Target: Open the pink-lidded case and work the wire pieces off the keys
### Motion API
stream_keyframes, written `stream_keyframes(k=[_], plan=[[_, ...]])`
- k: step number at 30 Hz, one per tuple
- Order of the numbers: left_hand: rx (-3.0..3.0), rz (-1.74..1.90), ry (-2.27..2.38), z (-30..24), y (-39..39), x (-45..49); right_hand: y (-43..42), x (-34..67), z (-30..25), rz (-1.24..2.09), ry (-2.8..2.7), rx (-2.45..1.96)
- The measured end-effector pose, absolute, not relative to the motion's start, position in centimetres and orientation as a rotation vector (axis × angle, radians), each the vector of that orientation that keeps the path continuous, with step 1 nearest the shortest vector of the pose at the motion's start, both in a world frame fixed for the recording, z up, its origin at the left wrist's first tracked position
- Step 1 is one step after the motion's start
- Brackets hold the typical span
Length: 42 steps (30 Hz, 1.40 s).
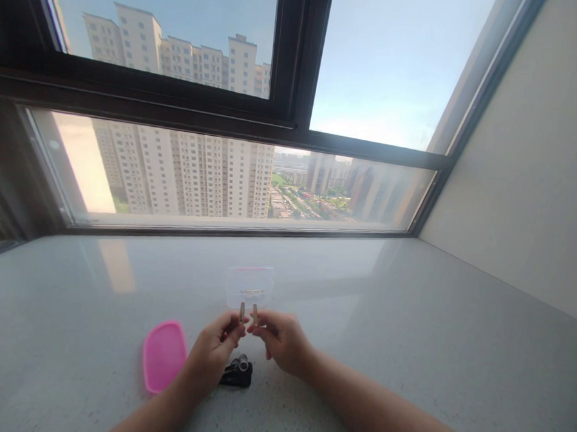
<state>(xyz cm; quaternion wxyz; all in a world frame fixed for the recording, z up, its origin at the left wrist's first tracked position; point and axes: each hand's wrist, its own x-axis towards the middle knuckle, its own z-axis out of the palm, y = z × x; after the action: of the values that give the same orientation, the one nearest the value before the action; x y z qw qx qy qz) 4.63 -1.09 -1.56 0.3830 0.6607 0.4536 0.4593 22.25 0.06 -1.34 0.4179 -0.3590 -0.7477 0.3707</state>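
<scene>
My left hand (217, 342) pinches a slim gold-toned metal piece (241, 313) upright between thumb and fingers. A similar slim gold-toned piece (255, 315) stands upright in the pinch of my right hand (282, 341). The two pieces are side by side with a narrow gap; their exact kind is too small to tell. Just beyond my fingertips, a clear plastic bag or box (234, 279) has a thin metal item (252, 292) in or on it. Below my hands lies a black object (236, 377) with a round metallic ring (243, 363), partly covered by my left hand.
A pink tray or lid (165, 358) with rounded corners rests left of my left forearm. Everything lies on a pale speckled counter (407, 351). A dark-framed window (293, 135) borders its far side, and a plain wall (523, 170) rises at the right.
</scene>
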Motion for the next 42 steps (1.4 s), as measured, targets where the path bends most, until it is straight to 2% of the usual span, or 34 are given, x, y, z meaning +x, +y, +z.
stream_keyframes(k=[42], plan=[[1.544, 1.14, 0.981, -0.3, -2.1, 5.1, 0.8, 22.3, -3.0, 0.883, -2.015, -0.865]])
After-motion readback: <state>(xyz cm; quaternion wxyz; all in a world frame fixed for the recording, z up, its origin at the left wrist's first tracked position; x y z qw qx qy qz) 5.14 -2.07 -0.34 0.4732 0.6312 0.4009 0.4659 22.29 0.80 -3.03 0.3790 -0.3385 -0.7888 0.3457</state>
